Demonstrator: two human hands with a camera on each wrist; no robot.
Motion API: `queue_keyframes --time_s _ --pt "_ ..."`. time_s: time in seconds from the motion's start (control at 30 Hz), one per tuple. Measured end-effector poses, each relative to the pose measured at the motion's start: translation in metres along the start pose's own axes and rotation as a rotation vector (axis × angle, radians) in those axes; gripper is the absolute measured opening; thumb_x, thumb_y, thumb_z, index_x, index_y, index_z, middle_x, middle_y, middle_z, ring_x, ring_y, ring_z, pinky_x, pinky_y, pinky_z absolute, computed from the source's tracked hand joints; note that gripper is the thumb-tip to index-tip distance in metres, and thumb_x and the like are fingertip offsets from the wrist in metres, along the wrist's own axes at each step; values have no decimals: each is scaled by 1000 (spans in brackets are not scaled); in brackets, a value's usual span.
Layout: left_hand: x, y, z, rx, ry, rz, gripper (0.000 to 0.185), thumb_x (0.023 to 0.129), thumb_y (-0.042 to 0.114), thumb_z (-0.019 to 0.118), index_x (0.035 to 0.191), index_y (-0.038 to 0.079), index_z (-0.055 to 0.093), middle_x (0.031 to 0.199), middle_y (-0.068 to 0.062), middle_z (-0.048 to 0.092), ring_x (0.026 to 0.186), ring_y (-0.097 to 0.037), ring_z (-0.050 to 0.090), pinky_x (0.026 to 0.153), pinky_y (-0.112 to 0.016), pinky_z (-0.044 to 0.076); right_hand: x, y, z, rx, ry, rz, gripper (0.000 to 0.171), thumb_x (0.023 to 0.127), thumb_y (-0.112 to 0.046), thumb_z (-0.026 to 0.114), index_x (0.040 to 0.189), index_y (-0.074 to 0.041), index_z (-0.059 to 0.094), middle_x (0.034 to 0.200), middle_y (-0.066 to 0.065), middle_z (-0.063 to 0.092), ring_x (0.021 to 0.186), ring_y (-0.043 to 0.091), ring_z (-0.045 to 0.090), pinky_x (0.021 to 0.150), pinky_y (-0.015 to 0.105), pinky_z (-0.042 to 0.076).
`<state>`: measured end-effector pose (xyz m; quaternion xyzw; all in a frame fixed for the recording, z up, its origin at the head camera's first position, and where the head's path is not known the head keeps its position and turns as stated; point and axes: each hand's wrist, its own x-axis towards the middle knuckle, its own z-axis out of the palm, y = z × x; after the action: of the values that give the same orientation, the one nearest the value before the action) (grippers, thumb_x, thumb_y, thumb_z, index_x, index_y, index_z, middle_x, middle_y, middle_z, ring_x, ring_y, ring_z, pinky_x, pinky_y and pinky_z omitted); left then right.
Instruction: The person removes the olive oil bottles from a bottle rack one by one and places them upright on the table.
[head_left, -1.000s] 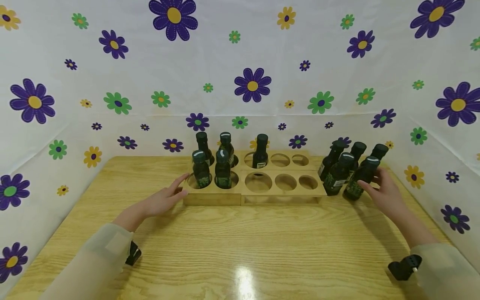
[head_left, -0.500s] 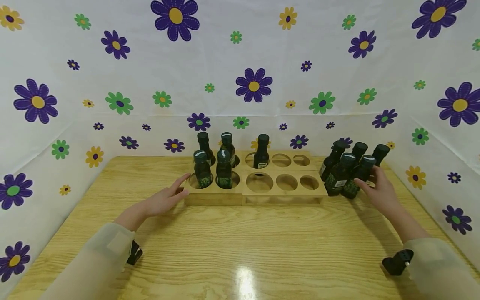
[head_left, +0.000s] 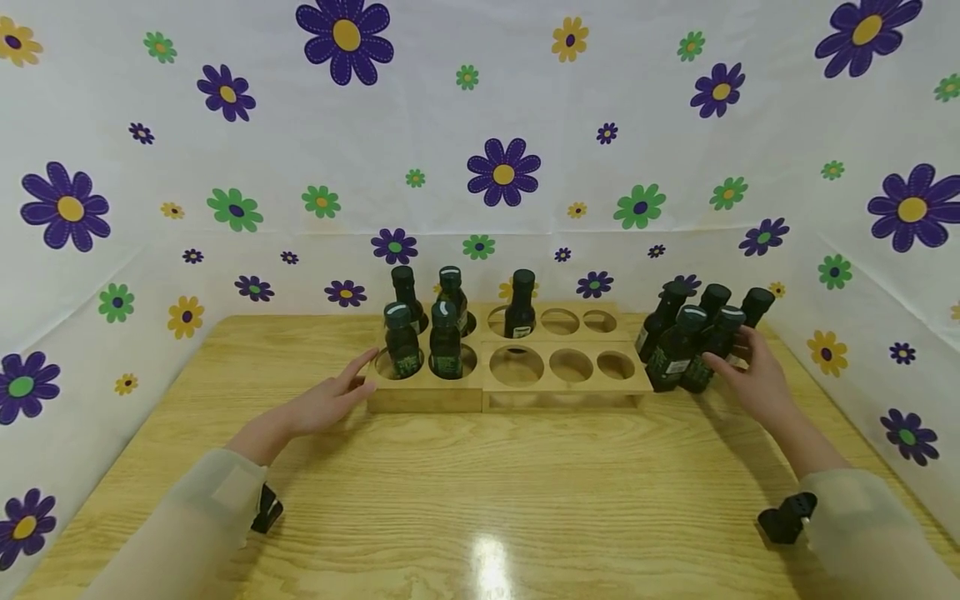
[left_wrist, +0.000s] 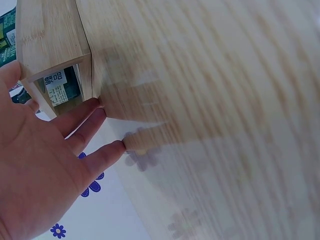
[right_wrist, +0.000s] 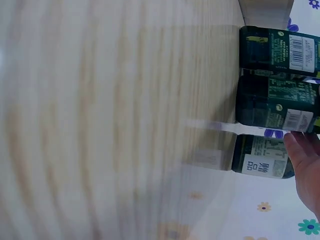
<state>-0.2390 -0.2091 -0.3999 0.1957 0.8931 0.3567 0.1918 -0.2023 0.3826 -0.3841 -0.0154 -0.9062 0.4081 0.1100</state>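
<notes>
**A:** Where the right hand (head_left: 753, 379) reaches the cluster of loose dark green glass bottles with black caps (head_left: 693, 333), how does it meet them?

**B:** Its fingers (head_left: 720, 364) lie against the nearest loose bottle (head_left: 708, 354) at the front right of the cluster, thumb side towards the rack. The right wrist view shows fingertips (right_wrist: 300, 150) laid on the labelled side of one bottle (right_wrist: 262, 155), with two more bottles stacked beside it. Whether the fingers wrap round the bottle cannot be told; they look only lightly bent.

**A:** Where does that cluster stand?

**B:** On the pale wood-grain table (head_left: 480, 492), just beside the right end of the light wooden two-tier rack with round holes (head_left: 510, 358). Five bottles stand close together, some touching.

**A:** And the left hand (head_left: 330, 400)?

**B:** It rests flat on the table, fingers straight and spread, holding nothing. Its fingertips (left_wrist: 95, 107) touch the left end wall of the rack (left_wrist: 55, 45), through whose opening a bottle label shows.

**A:** What does the rack hold?

**B:** Five bottles stand upright in holes: two in the front left (head_left: 423, 342), two behind them (head_left: 427, 292), and one in the back row near the middle (head_left: 520, 304). Three front holes and two back holes at the right are open.

**A:** The surroundings?

**B:** A white backdrop printed with purple, green and yellow flowers (head_left: 502, 171) encloses the table on three sides. Translucent sleeves (head_left: 202, 517) cover both forearms.
</notes>
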Motion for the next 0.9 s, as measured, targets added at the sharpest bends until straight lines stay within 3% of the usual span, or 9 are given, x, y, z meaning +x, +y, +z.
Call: queue_keyframes --time_s 0.1,0.17,0.23,0.33,0.47,0.7,0.9 --pt "0 -1 0 5 6 6 67 105 47 31 157 18 -1 147 -38 27 134 -53 28 107 -64 20 -6 -2 -4 16 66 -26 72 101 -29 54 149 8 15 141 34 33 127 49 36 102 31 41" --pt "0 -1 0 10 7 11 67 105 47 30 157 18 -1 146 -39 27 134 -53 29 107 -65 20 -12 -4 -7 24 125 -44 66 100 -27 56 147 5 22 137 24 40 125 33 43 91 12 41" --pt "0 -1 0 15 9 16 67 106 46 31 157 17 -1 146 -39 28 133 -53 29 107 -65 20 -18 -7 -10 41 187 -65 60 99 -24 59 145 2 29 131 13 44 117 14 47 80 3 38" --pt "0 -1 0 16 7 15 67 106 46 30 157 17 0 146 -39 28 133 -54 30 107 -65 20 -26 -13 -11 75 257 -82 51 97 -20 62 139 -4 38 121 -5 47 104 -7 43 78 3 38" --pt "0 -2 1 6 5 8 67 105 47 31 157 18 0 146 -39 28 133 -53 30 107 -64 20 -34 -28 -4 116 294 -144 43 96 -13 63 133 -5 44 114 -15 47 103 -6 47 80 5 39" --pt "1 -1 1 6 4 15 67 105 47 31 157 18 0 145 -39 28 133 -53 30 107 -64 20 -36 -57 23 156 235 -297 44 94 -1 63 132 4 42 117 -10 50 106 -1 50 82 7 40" --pt "-1 0 0 5 4 7 67 106 46 31 157 17 -1 146 -39 28 133 -53 30 107 -64 20 -26 -76 53 189 95 -352 46 94 0 63 134 4 40 125 9 50 109 3 51 84 10 41"
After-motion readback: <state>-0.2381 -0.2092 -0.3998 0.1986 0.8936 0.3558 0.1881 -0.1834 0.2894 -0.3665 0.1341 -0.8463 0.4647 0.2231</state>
